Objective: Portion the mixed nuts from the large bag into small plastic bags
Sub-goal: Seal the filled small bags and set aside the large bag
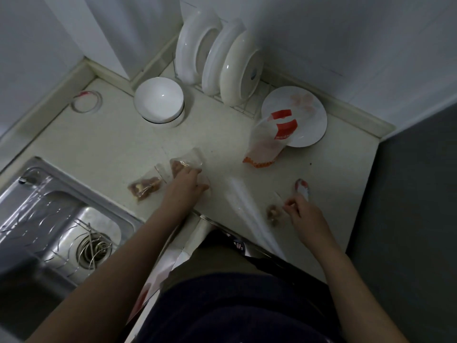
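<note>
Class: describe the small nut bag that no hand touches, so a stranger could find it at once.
Start at the steel sink on the left. On the counter beside its right rim lies a small clear bag of nuts. One neighbour sits at the left hand, a second neighbour at the right hand; this one lies alone, nearest the sink.

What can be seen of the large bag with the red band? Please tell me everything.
The large bag is of clear, crinkled plastic with a red band near its mouth, which looks open, and an orange strip along the bottom edge. It looks nearly empty; its contents cannot be made out. It lies tilted on the counter, bottom towards the person, top resting over the rim of a white plate. Neither the left hand nor the right hand touches it.
</note>
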Demonstrator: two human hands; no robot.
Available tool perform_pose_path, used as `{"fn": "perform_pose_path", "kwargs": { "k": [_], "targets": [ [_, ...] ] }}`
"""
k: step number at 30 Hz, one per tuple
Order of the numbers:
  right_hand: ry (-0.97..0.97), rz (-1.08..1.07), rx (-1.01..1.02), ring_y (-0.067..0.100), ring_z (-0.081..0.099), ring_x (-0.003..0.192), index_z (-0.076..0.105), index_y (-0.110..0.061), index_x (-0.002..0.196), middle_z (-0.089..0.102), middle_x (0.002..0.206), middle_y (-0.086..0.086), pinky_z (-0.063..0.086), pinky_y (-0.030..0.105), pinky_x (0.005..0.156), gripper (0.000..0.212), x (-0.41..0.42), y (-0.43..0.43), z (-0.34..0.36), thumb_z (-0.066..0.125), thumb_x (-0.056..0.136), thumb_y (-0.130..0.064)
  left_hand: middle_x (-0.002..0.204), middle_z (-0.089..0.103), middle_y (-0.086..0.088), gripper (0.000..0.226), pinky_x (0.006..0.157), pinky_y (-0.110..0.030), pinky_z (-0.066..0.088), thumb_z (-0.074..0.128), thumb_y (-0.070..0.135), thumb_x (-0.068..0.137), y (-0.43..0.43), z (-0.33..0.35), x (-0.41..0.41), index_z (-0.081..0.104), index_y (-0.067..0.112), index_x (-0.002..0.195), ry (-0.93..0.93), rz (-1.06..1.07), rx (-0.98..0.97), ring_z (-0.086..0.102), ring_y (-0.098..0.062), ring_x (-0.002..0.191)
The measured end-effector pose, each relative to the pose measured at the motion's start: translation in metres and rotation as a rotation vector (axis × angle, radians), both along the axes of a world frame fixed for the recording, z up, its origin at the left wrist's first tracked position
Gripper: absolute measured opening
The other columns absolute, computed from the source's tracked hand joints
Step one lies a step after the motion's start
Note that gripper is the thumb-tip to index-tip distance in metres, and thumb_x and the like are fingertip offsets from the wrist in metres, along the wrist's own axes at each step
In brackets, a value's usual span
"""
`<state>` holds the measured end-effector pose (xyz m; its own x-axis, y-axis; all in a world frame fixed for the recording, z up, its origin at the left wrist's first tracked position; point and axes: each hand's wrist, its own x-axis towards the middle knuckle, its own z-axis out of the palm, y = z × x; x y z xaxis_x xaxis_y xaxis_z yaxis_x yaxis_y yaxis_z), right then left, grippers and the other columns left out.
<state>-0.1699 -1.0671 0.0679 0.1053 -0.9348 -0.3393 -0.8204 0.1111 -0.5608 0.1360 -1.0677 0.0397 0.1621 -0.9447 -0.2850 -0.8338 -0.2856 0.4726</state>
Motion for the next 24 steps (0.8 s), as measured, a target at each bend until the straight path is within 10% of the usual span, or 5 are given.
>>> {"fn": "perform_pose_path", "kwargs": {
  "k": [6,13,17,24],
  "targets": [
    [0.297,0.098,-0.087,0.033,0.062,0.085,0.046,-0.011,0.12,0.053,0.134,0.013,0.04,0.032,0.063,0.027,0.001,0.001,0.003,0.044,0.098,-0.026,0.138,0.052,-0.011,0.057,0.104,-0.038,0.038,0.067,0.026,0.089,-0.012,-0.015,-0.001,0.047,0.013,0.14,0.037,-0.019,0.085,0.044,-0.028,0.131],
    [0.328,0.147,-0.195,0.02,0.054,0.074,0.059,-0.016,0.103,0.062,0.1,0.005,0.032,0.026,0.058,0.014,0.028,0.001,0.024,0.05,0.095,-0.023,0.114,0.063,-0.015,0.028,0.089,-0.034,0.046,0.067,0.007,0.088,-0.012,-0.018,-0.001,0.064,0.006,0.116,0.227,0.109,0.012,0.06,-0.031,0.105],
    [-0.071,0.073,-0.037,0.009,0.059,0.074,0.066,-0.017,0.1,0.064,0.087,-0.004,0.047,0.026,0.065,0.013,0.055,-0.003,0.035,0.056,0.092,-0.02,0.095,0.068,-0.014,0.007,0.078,-0.037,0.058,0.061,0.002,0.092,0.001,0.007,-0.007,0.067,0.001,0.096,0.38,0.166,-0.123,0.07,-0.025,0.082],
    [-0.142,0.236,-0.099,-0.007,0.05,0.076,0.058,-0.028,0.119,0.053,0.106,-0.018,0.036,0.005,0.067,0.029,0.091,0.005,0.051,0.061,0.09,-0.033,0.082,0.068,0.003,0.004,0.07,-0.004,0.047,0.064,-0.004,0.088,0.03,0.07,-0.034,0.067,-0.004,0.09,0.579,0.149,-0.329,0.065,0.009,0.078]
  ]
}}
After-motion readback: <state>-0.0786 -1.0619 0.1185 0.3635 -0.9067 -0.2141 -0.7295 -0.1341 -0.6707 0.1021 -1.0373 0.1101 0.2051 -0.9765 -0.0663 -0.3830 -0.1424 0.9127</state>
